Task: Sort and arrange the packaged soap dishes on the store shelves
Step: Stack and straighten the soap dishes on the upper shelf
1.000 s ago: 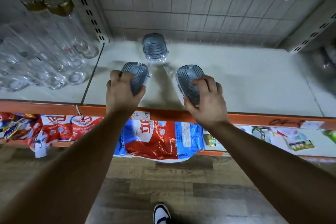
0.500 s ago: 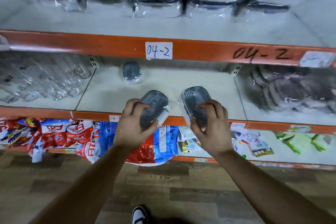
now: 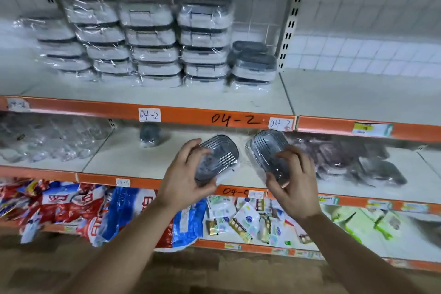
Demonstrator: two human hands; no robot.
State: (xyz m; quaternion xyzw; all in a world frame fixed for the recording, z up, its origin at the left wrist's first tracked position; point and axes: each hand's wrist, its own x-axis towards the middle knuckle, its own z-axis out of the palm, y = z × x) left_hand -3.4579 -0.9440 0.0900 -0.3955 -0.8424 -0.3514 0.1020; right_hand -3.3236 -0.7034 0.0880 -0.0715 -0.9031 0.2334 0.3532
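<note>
**Two soap dishes drawn back from the middle shelf — neither yet set down**

The orange rail marked 04-2 (image 3: 191,114) is taken as the landmark throughout. Above it, stacks of wrapped white boxes (image 3: 152,40) now fill the view. A second ago only the middle shelf (image 3: 124,157) below the rail was seen, so the gaze has been raised and the stance pulled back.

Over that same second both hands have been drawn away from the middle shelf and lifted. They are now held in the air just below the rail, in front of the shelf's front edge.

The left hand (image 3: 186,179) is wrapped round the left soap dish (image 3: 219,157), with its fingers (image 3: 191,148) curled over the near side and the thumb beneath. The right hand (image 3: 293,181) grips the right soap dish (image 3: 268,145) the same way, its fingers (image 3: 286,153) bent over the wrapper. The two dishes are tilted with their ribbed faces up and are kept slightly apart.

One lone soap dish (image 3: 149,135) is left on the middle shelf, directly under the rail's paper label and towards the back.

It is judged that the pair has been cleared from that spot for placing elsewhere — possibly above the rail. Where they are meant to go cannot be told, and the placing step is not yet done.
</note>
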